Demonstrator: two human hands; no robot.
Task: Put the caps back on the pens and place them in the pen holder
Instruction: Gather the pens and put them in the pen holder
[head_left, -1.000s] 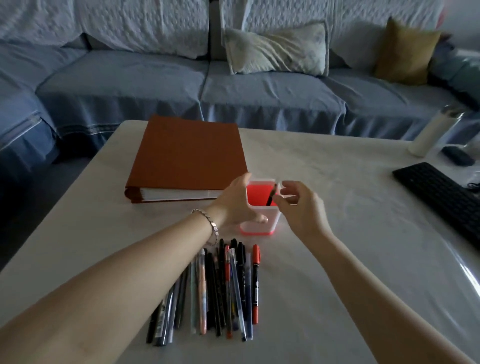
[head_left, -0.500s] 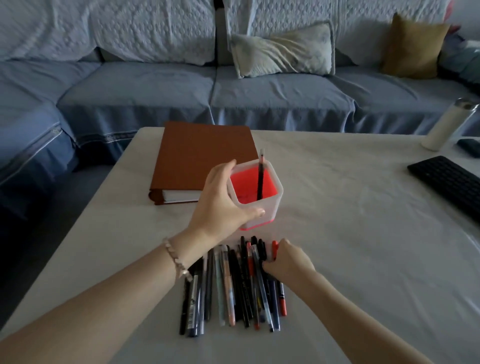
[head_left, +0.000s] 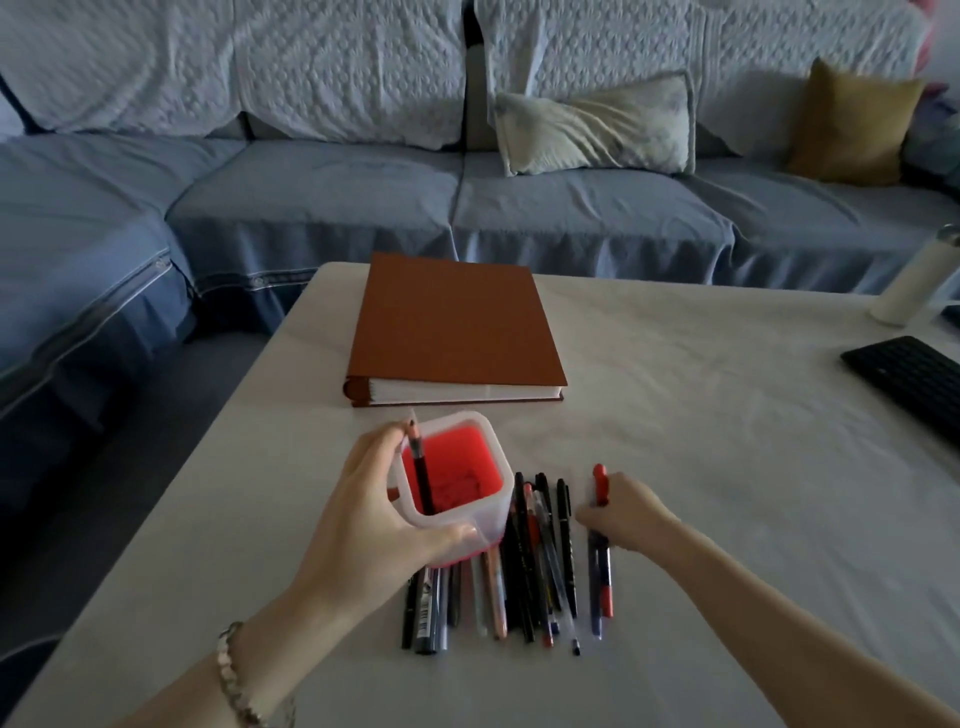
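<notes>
A square translucent pen holder (head_left: 470, 522) with a red inside is gripped by my left hand (head_left: 371, 525), held over the left end of a row of pens (head_left: 519, 587) lying on the table. One black pen (head_left: 420, 467) stands inside the holder, leaning to its left wall. My right hand (head_left: 626, 514) lies at the right end of the row, fingers curled round a red-capped pen (head_left: 601, 545) and a dark blue one beside it. The pens under the holder are partly hidden.
A thick brown binder (head_left: 457, 327) lies beyond the holder. A black keyboard (head_left: 914, 379) sits at the right edge, with a white bottle (head_left: 914, 280) behind it. The white table (head_left: 727, 441) ends at a blue sofa (head_left: 467, 208) with cushions.
My left hand has lifted the holder and brought it nearer, over the pens. My right hand left the holder, dropped to the row and shifted right onto the red-capped pen.
</notes>
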